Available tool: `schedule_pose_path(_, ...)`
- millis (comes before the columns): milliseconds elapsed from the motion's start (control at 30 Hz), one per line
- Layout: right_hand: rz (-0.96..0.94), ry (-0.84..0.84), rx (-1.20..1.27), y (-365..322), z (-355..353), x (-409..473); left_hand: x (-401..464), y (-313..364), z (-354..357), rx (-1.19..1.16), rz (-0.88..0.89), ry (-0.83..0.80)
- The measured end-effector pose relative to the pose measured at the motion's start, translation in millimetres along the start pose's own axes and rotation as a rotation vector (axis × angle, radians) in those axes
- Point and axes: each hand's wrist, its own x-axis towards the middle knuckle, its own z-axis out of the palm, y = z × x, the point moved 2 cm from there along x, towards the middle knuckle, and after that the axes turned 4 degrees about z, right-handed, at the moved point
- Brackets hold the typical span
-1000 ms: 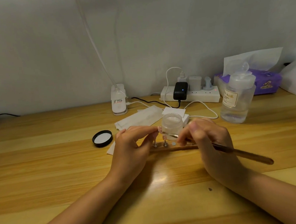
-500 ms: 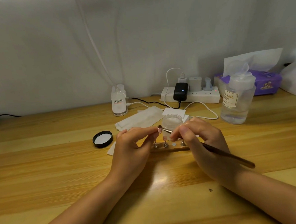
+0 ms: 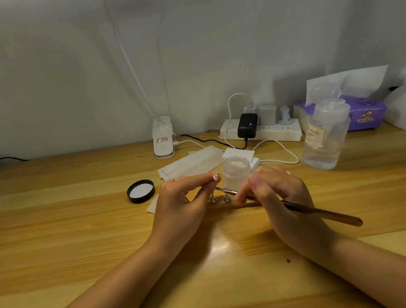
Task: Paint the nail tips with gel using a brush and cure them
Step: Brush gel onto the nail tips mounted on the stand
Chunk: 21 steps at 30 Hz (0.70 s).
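Wooden desk [image 3: 60, 232]; nail tip [image 3: 216, 177] between left fingers [image 3: 198, 180]

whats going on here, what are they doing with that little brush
A person is painting a false nail tip. The left hand pinches the nail tip up off the wooden holder strip, and the right hand holds a brush with its bristle end just under the tip. An open gel jar stands behind, its black lid lying to the left on the table.
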Motion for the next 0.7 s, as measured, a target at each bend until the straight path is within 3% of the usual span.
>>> schedule_pose_path(200,0.116,0.027,-0.028,3.0,-1.6,2.9,-0.3,-0.5,0.0,0.009,0.006,0.0)
schedule_pose_path(433,-0.033,0.009,-0.023,-1.9,-1.7,0.2,0.7,-4.5,-0.2,0.027,0.038,-0.007)
schedule_pose_path(700,0.104,0.013,-0.091,-2.7,-0.8,5.2,0.6,1.6,2.7,0.06,0.242,-0.041)
